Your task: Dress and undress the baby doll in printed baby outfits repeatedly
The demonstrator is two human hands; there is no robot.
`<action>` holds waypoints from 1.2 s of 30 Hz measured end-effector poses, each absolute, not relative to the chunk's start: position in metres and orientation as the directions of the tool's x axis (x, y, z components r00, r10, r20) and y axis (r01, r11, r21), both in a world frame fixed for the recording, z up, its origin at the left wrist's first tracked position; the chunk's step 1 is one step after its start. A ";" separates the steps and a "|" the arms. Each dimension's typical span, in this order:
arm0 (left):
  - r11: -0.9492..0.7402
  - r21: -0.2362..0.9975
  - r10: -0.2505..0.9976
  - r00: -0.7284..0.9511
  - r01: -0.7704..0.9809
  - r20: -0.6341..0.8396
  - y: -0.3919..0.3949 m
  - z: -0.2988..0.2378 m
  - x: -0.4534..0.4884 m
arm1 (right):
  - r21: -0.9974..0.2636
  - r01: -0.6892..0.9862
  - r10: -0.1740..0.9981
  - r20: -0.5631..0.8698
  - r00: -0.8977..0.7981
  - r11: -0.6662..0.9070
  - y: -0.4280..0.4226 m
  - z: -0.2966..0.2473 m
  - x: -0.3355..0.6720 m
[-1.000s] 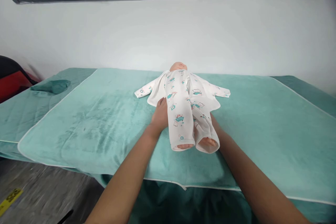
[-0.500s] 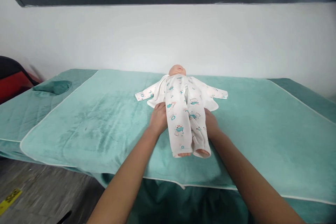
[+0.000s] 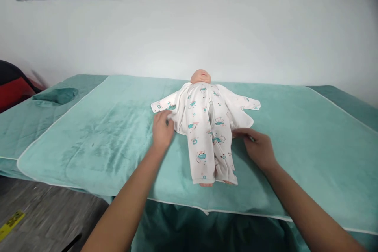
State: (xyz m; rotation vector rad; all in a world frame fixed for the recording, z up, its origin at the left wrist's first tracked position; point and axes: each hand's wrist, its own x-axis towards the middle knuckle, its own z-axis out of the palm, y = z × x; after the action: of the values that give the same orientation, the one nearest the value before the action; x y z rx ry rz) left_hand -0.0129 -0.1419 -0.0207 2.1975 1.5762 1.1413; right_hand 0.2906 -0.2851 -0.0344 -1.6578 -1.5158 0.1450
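A baby doll (image 3: pixel 201 76) lies on its back on a teal blanket (image 3: pixel 112 138), feet toward me. It wears white printed trousers (image 3: pixel 206 141), and a white printed top (image 3: pixel 236 107) is spread open under it with both sleeves out flat. My left hand (image 3: pixel 162 130) pinches the lower left edge of the top beside the doll's hip. My right hand (image 3: pixel 258 147) rests on the blanket at the top's lower right corner, fingers curled around the hem. The doll's toes show at the trouser cuffs.
The blanket covers a table against a white wall (image 3: pixel 189 35). A folded dark green cloth (image 3: pixel 56 95) lies at the far left. A red and black object (image 3: pixel 12 86) stands beyond the left end. Grey floor (image 3: pixel 44 220) shows lower left.
Both hands have left the doll's legs and moved outward to the lower edges of the open top. The doll's legs have come down flat onto the blanket.
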 end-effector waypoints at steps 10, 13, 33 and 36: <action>-0.150 0.596 0.960 -0.027 0.789 0.278 -0.121 -0.010 -0.007 | -0.556 0.696 0.828 0.026 0.561 -0.454 -0.220 -0.011 0.350; -0.184 0.857 0.972 -0.039 0.482 0.231 -0.130 0.007 -0.006 | -0.867 0.413 0.883 -0.061 0.466 -0.278 -0.216 0.022 0.331; -0.387 0.836 0.922 0.197 0.389 0.335 -0.063 0.061 0.084 | -0.432 0.861 0.910 0.178 0.374 -0.269 -0.080 0.080 0.246; -0.444 0.841 0.887 0.281 0.310 0.365 -0.048 0.064 0.106 | -0.562 0.804 0.894 0.236 0.381 -0.195 -0.072 0.068 0.244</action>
State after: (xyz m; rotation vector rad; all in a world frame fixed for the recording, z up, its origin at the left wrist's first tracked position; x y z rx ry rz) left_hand 0.1059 -0.0481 0.0636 1.9060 1.0737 1.1423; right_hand 0.2441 -0.0719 0.0684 -2.0286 -1.4539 0.1882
